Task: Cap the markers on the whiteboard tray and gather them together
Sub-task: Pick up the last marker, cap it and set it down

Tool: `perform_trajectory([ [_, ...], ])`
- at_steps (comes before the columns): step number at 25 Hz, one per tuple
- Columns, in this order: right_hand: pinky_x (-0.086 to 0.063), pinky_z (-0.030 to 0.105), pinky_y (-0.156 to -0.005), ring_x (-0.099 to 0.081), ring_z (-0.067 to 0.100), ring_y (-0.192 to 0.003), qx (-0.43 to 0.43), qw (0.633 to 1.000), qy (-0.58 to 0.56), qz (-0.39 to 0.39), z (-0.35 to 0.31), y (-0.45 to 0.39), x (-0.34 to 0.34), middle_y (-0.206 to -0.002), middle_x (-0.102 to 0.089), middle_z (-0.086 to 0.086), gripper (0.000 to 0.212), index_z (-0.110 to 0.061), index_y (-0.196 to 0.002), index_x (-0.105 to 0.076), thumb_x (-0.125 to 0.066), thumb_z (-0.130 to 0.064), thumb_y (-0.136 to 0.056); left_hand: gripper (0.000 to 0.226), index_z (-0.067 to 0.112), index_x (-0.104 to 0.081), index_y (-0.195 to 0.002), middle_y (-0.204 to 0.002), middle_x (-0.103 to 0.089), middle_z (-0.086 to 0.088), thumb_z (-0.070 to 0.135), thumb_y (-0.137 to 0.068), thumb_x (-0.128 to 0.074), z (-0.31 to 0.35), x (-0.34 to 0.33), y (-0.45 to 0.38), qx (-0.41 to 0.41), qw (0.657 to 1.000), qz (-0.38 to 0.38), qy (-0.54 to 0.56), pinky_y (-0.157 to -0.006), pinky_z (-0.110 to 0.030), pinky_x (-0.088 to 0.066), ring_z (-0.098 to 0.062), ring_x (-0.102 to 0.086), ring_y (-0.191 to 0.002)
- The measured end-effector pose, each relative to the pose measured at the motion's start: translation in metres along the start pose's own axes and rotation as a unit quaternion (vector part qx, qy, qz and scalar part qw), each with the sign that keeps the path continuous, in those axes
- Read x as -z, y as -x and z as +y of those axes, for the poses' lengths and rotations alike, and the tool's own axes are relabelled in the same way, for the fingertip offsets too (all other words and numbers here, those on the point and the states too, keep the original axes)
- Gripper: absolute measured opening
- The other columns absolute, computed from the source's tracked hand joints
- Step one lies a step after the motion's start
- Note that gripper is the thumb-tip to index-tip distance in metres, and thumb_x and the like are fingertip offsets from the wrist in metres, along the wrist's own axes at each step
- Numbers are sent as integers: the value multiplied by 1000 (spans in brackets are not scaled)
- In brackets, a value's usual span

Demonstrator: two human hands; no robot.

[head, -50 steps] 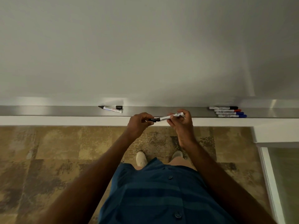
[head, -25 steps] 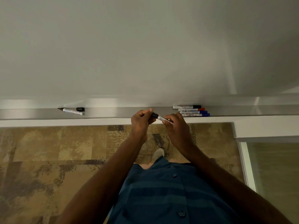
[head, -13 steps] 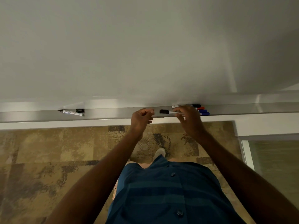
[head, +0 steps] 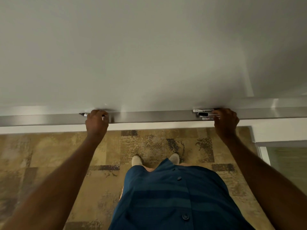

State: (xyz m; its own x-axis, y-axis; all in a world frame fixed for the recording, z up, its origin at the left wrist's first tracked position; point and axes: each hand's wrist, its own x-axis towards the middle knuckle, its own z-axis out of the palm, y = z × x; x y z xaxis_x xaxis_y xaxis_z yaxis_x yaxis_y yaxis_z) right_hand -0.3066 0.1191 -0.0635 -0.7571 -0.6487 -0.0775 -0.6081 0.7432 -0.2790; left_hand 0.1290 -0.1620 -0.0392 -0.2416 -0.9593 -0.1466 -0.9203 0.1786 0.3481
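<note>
The metal whiteboard tray [head: 149,116] runs across the view under the whiteboard. My left hand [head: 96,121] is curled over an uncapped black marker [head: 82,114] at the tray's left; only its tip and a bit of barrel stick out past my fingers. Its loose cap is hidden under the hand. My right hand [head: 226,121] rests on the group of capped markers [head: 205,118] at the right. Its fingertips hold the barrel of a black-capped marker [head: 203,114] that lies among them. The caps of the other grouped markers are hidden by my fingers.
The whiteboard [head: 149,55] fills the upper half of the view. Below the tray are a white ledge [head: 149,126] and patterned brown carpet [head: 49,155]. A glass panel with a white frame [head: 264,155] stands at the right. My shoes and blue shirt are below.
My right hand carried the black-capped marker right and set it among the group. My left hand moved left along the tray and closed over the uncapped marker.
</note>
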Motion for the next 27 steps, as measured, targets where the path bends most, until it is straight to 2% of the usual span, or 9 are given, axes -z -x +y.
perform_trajectory([
  [4, -44, 53, -96, -50, 44, -117, -37, 998, -40, 29, -17, 11, -5, -123, -59, 20, 23, -13, -118, -64, -59, -19, -96, 35, 7, -64, -126, -131, -59, -19, 6, -91, -61, -25, 13, -9, -5, 996, -43, -76, -93, -51, -48, -42, -51, -119],
  [8, -43, 46, -101, -54, 35, -116, 52, 994, -79, 62, -72, 34, -15, -118, -64, 17, 20, -8, -113, -65, -57, -12, -95, 34, 15, -63, -126, -131, -63, -13, 17, -92, -61, -45, 21, -12, -23, 994, -42, -103, -96, -47, -47, -38, -54, -119],
  [11, -38, 35, -95, -53, 29, -114, 117, 988, -91, 35, -133, 61, -28, -114, -65, 12, 17, -9, -110, -65, -57, -7, -95, 36, 24, -64, -130, -134, -62, -5, 21, -95, -58, -59, 23, -16, -53, 991, -49, -109, -99, -45, -46, -34, -52, -124],
  [13, -34, 26, -91, -50, 23, -115, 145, 983, -115, 0, -178, 77, -38, -115, -63, 7, 18, -13, -111, -64, -57, -7, -95, 38, 20, -64, -131, -135, -61, -7, 14, -94, -57, -65, 22, -21, -79, 987, -61, -123, -98, -46, -46, -36, -51, -124],
  [16, -37, 20, -89, -48, 16, -115, 209, 965, -148, -60, -247, 97, -57, -118, -61, 3, 21, -15, -115, -64, -54, -9, -97, 38, 13, -66, -126, -130, -62, -12, 4, -91, -55, -73, 20, -26, -104, 983, -72, -133, -93, -46, -46, -38, -54, -116],
  [19, -45, 24, -89, -53, 16, -116, 275, 939, -169, -118, -311, 110, -79, -123, -62, 2, 29, -17, -121, -63, -51, -9, -97, 40, 14, -66, -121, -126, -63, -10, -1, -87, -53, -81, 22, -29, -122, 979, -76, -144, -89, -44, -46, -35, -55, -112],
  [22, -53, 38, -93, -57, 25, -118, 320, 923, -155, -151, -363, 118, -99, -128, -65, 6, 37, -15, -129, -63, -51, -7, -94, 35, 12, -66, -115, -118, -65, -11, -2, -87, -51, -92, 24, -26, -138, 981, -56, -127, -85, -43, -47, -33, -57, -107],
  [24, -52, 43, -97, -57, 30, -122, 360, 912, -118, -159, -386, 119, -110, -133, -63, 10, 46, -11, -133, -62, -52, 0, -90, 27, 11, -67, -112, -113, -67, -10, 1, -91, -54, -98, 26, -20, -142, 984, -33, -106, -82, -43, -49, -32, -58, -103],
  [27, -44, 43, -109, -50, 31, -134, 424, 888, -41, -175, -409, 114, -126, -147, -54, 11, 60, -10, -144, -53, -54, 5, -85, 21, 12, -68, -109, -109, -68, -9, 4, -92, -57, -110, 30, -14, -134, 988, -8, -82, -80, -42, -49, -31, -59, -100],
])
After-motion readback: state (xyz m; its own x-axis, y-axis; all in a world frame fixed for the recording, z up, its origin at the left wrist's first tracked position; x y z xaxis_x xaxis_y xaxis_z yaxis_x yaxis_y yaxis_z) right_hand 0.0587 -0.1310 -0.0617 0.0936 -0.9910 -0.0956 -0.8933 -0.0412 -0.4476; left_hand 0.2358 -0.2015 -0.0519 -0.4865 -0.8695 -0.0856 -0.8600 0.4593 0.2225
